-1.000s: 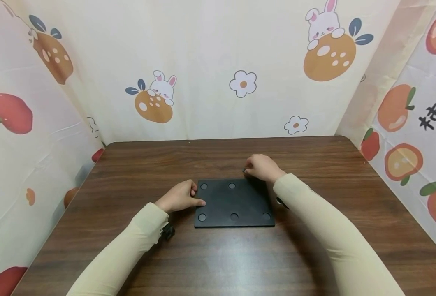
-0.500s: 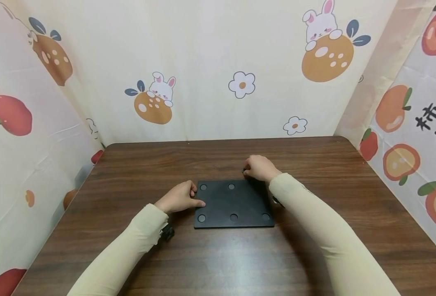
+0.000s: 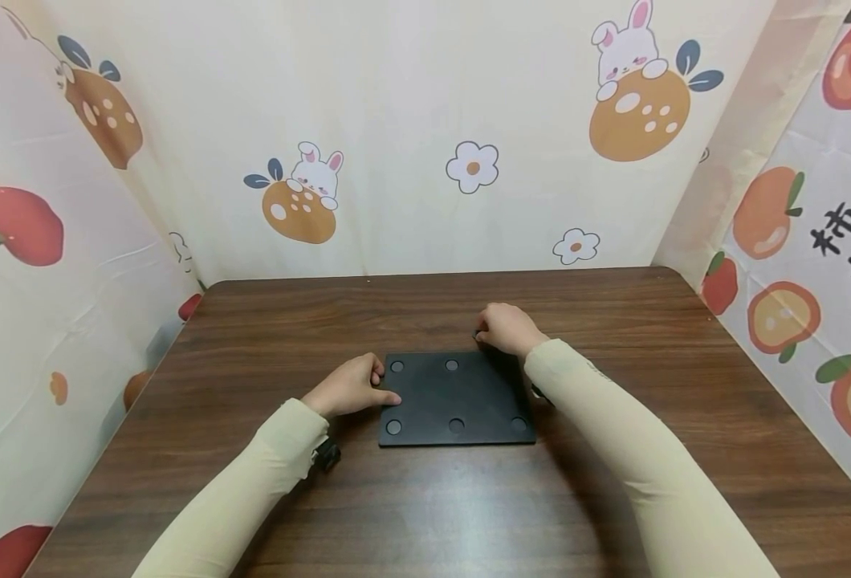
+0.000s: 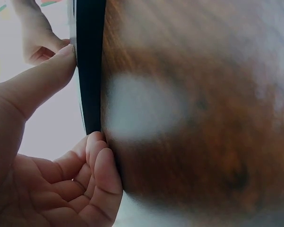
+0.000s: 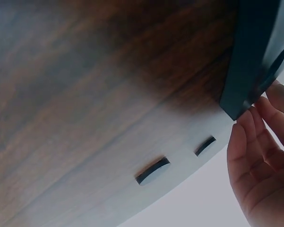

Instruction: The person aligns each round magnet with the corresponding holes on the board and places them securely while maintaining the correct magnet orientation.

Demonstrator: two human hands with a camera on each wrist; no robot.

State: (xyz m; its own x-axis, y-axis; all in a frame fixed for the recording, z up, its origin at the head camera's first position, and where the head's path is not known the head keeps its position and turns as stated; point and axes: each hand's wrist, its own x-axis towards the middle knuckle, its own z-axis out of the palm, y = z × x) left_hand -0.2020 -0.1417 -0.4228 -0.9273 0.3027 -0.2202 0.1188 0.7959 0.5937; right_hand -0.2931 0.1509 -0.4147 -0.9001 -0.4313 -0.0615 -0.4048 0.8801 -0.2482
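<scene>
A flat black rectangular board point(image 3: 462, 401) with several round recesses lies on the table. My left hand point(image 3: 349, 385) holds its left edge, thumb on the top face, fingers curled against the side; the left wrist view shows this hand point(image 4: 52, 142) close up. At the board's far right corner, my right hand point(image 3: 508, 327) has its fingertips together on a small dark piece. The right wrist view shows a thin black disc point(image 5: 276, 68) at the fingertips of that hand point(image 5: 262, 161), tilted over the board's corner. The recess under the right hand is hidden.
Two small black flat pieces, a nearer one point(image 5: 152, 170) and a farther one point(image 5: 205, 145), lie on the table in the right wrist view. The brown wooden table point(image 3: 310, 321) ends at a printed curtain point(image 3: 396, 96) behind and at both sides.
My right hand stays at the far right corner with its small dark piece. The left hand keeps its hold on the board. The head view has shifted slightly.
</scene>
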